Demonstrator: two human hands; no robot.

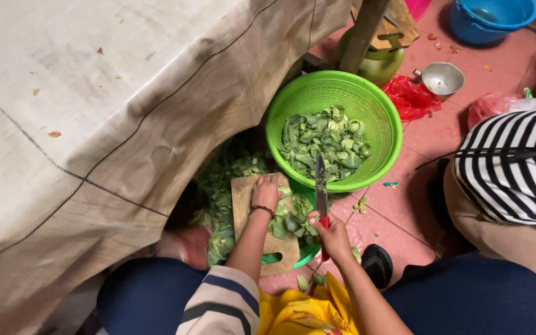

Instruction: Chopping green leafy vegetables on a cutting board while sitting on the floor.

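Head view: cloth (94, 124) over greens (224, 180).

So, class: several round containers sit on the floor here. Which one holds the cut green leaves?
The bright green mesh basket, just beyond the knife. The blue tub and small metal bowl hold no leaves.

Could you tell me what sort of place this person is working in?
Probably a home or market kitchen floor. The right hand holds a knife over a wooden cutting board on red floor tiles, beside a green basket of cut leaves.
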